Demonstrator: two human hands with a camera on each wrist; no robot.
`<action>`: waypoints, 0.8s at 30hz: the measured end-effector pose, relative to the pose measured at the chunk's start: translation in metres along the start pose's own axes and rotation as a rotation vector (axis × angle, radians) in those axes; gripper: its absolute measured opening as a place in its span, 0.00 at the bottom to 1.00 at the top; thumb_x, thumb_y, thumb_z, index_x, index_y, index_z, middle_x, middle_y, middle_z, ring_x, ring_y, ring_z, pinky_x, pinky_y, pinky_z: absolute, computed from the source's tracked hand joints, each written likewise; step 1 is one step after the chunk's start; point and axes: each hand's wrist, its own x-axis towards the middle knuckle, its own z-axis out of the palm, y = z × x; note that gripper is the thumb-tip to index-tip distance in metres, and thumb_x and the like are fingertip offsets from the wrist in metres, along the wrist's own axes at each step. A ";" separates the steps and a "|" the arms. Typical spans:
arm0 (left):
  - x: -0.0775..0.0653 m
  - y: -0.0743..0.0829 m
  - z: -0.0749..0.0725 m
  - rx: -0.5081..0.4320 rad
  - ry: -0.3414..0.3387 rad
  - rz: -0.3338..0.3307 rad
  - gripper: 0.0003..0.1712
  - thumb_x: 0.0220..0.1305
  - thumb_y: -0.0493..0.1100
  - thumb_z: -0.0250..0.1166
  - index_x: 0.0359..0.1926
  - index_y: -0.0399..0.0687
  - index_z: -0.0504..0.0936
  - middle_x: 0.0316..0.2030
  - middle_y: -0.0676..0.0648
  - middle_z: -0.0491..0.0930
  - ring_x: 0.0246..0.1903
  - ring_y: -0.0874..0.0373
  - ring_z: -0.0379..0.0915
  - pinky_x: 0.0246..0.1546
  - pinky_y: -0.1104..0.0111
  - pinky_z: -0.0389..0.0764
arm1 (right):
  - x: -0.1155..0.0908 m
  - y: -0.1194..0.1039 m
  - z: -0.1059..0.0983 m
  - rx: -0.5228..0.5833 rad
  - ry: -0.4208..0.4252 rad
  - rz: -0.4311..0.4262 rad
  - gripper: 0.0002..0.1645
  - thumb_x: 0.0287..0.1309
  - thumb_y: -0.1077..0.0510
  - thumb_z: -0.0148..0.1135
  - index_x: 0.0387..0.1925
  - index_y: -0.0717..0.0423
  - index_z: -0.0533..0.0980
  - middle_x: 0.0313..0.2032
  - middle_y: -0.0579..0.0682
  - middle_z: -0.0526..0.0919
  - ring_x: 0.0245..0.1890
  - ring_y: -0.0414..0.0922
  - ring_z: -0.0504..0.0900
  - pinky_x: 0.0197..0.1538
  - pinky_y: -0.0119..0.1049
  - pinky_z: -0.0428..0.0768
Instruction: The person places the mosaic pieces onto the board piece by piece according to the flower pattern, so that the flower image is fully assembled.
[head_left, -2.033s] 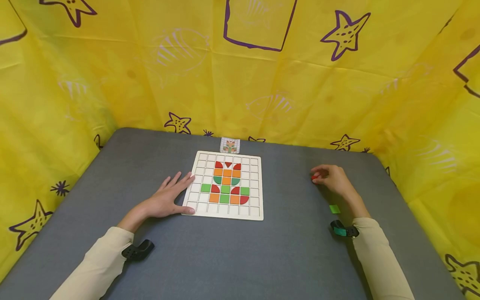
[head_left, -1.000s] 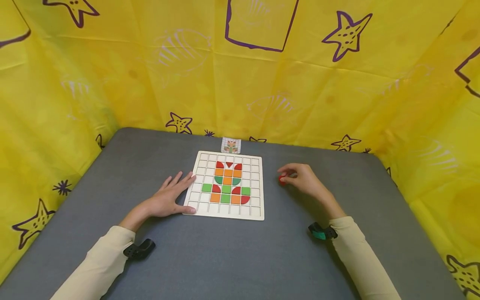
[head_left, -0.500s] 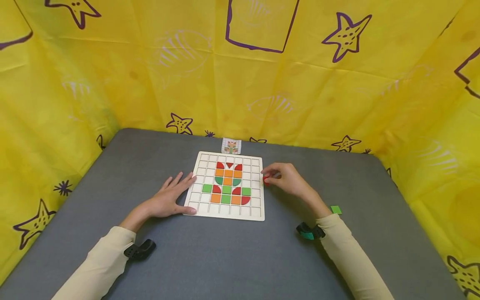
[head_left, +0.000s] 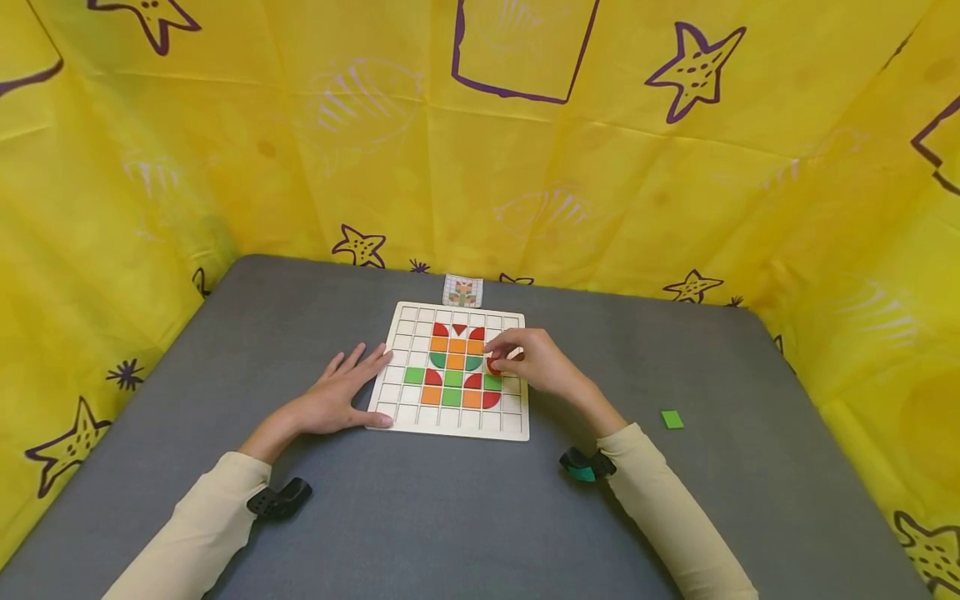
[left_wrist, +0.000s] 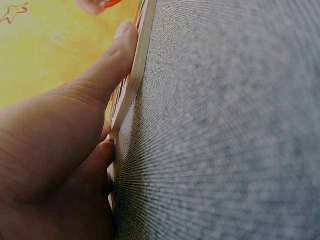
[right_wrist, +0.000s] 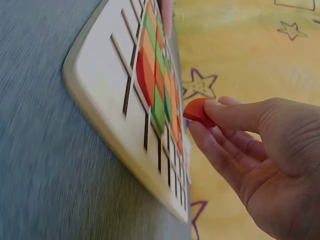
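My right hand (head_left: 542,360) pinches a red quarter-circle tile (right_wrist: 200,111) between thumb and fingers, held just above the right side of a white wooden grid board (head_left: 513,421). On the left edge of that board rests my left hand (head_left: 335,398), fingers spread over the side and thumb near the front corner. The left wrist view shows the thumb (left_wrist: 117,55) lying along the board's rim. Coloured tiles fill the middle of the grid: orange squares (head_left: 455,362), green squares (head_left: 413,376), dark green quarter-circles (head_left: 437,360), red quarter-circles (head_left: 491,401) and a small red triangle (head_left: 459,330).
Behind the board lies a small card (head_left: 462,292) printed with a coloured grid pattern. A loose green square tile (head_left: 672,419) lies on the grey table (head_left: 450,525) to the right. A yellow patterned cloth (head_left: 480,167) hangs around the table's back and sides.
My right hand has carried the red tile leftward from the right part of the table to over the board. The loose green tile is in full view again. My left hand stays put.
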 end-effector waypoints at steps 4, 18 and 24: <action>0.000 0.000 -0.001 -0.004 -0.003 0.004 0.62 0.52 0.66 0.71 0.77 0.43 0.51 0.76 0.38 0.43 0.74 0.33 0.29 0.69 0.40 0.30 | 0.008 -0.008 0.008 0.010 -0.020 -0.024 0.12 0.56 0.65 0.69 0.43 0.62 0.84 0.36 0.47 0.86 0.37 0.41 0.81 0.42 0.34 0.83; 0.000 -0.001 -0.001 0.004 0.003 0.021 0.61 0.52 0.66 0.70 0.76 0.43 0.51 0.76 0.38 0.44 0.74 0.33 0.29 0.69 0.40 0.30 | 0.037 -0.040 0.050 -0.015 -0.101 -0.148 0.10 0.58 0.66 0.68 0.43 0.62 0.83 0.37 0.50 0.87 0.38 0.40 0.82 0.47 0.35 0.81; 0.000 -0.001 -0.001 -0.005 0.003 0.031 0.61 0.53 0.66 0.70 0.77 0.43 0.51 0.77 0.39 0.44 0.74 0.34 0.29 0.69 0.40 0.30 | 0.047 -0.049 0.065 -0.011 -0.145 -0.157 0.11 0.58 0.64 0.68 0.44 0.59 0.84 0.38 0.46 0.87 0.37 0.37 0.81 0.45 0.31 0.79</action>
